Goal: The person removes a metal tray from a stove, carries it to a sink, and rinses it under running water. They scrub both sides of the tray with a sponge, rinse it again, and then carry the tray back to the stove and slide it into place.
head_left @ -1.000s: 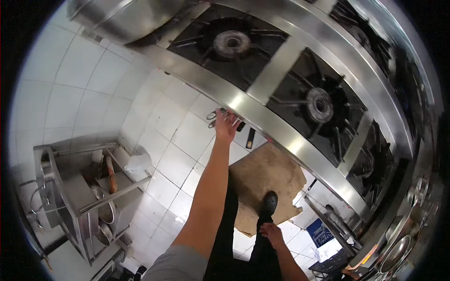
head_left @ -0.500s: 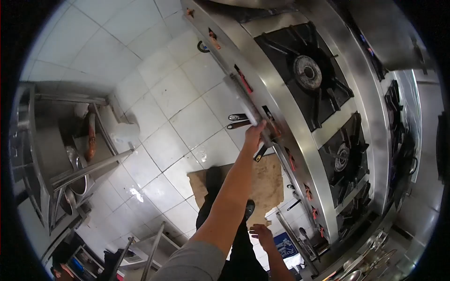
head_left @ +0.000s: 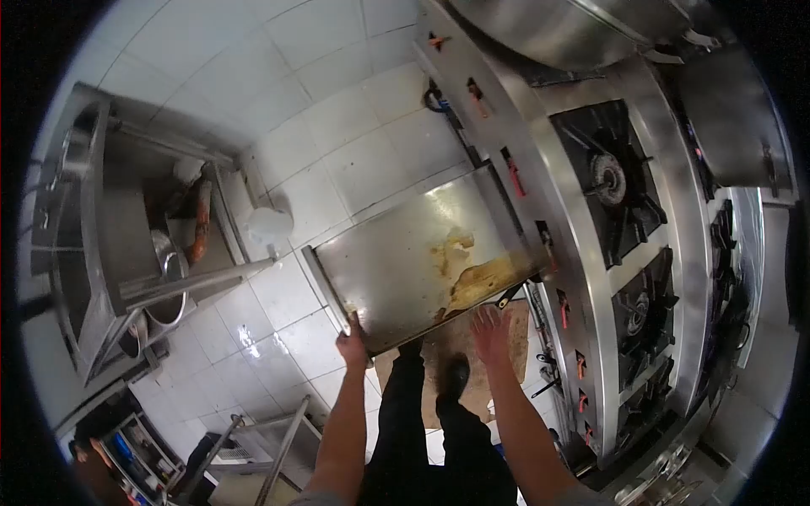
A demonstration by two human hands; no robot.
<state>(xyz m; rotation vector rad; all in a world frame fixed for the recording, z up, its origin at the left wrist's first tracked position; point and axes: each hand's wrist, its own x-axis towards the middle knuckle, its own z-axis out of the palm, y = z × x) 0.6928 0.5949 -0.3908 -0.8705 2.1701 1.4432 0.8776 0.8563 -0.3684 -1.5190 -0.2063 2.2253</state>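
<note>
no legible text (nothing sharp enough)

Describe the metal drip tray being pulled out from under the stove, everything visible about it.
The drip tray is a flat rectangular sheet of stainless steel with a low raised rim. It sticks out of the stove front over the tiled floor, roughly level, its far end still at the stove. Brown greasy residue and a yellowish smear stain the part nearest the stove; the rest is dull and shiny. The left hand grips its near corner; the right hand is open at its near edge.
</note>
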